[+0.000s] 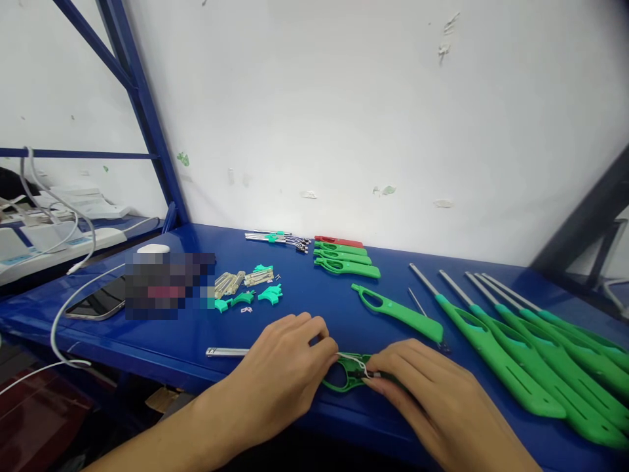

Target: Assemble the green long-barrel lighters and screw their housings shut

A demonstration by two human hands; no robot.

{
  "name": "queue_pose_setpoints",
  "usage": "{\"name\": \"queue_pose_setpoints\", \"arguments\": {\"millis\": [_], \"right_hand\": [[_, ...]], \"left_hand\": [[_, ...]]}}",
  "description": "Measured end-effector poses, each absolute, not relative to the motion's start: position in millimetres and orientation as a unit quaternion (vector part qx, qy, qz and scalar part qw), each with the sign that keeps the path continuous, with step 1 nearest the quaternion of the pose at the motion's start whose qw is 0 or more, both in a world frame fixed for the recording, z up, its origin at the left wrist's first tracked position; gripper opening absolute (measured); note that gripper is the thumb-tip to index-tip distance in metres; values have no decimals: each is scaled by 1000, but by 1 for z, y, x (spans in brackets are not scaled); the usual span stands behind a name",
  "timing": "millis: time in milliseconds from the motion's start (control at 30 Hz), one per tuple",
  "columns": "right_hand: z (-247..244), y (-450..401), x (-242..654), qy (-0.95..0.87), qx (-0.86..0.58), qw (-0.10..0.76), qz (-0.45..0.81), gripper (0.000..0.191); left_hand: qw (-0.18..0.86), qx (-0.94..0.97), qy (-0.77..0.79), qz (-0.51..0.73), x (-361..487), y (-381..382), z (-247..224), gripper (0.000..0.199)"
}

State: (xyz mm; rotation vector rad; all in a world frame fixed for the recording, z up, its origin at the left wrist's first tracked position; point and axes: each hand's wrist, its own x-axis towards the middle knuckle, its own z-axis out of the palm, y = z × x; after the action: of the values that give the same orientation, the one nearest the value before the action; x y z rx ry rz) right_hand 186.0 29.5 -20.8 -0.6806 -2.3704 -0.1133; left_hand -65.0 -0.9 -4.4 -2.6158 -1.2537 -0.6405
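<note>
In front of me at the table edge lies an open green lighter handle half (336, 387), its loop towards the left. A thin metal tube (227, 353) sticks out to the left, beyond my left hand (289, 367). That hand is closed, its thumb and index finger pinching at the handle's front end by white wires (351, 356). My right hand (427, 387) covers the rear of the handle. Its thumb and forefinger close on a small black igniter piece (361, 374) inside the shell. Behind it rests another green handle half (403, 316), with a thin metal rod (417, 301) beside it.
Several assembled green lighters (511, 367) lie at right. Stacked green halves (346, 267) and a red half (339, 241) sit at the back, near wired metal tubes (275, 238). Teal triggers (270, 295) and clear fuel tanks (230, 284) lie mid-left. A phone (98, 298) lies at left.
</note>
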Motion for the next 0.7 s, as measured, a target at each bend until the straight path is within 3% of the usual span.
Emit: {"name": "queue_pose_setpoints", "arguments": {"millis": [533,700], "right_hand": [[-22,29,188,-910,-263,319,-37,26],[-23,30,187,-906,-260,331,-38,27]], "left_hand": [[-50,-845,-459,-269,-67,-1,0,6],[44,-819,-499,-279,-95,5,13,21]]}}
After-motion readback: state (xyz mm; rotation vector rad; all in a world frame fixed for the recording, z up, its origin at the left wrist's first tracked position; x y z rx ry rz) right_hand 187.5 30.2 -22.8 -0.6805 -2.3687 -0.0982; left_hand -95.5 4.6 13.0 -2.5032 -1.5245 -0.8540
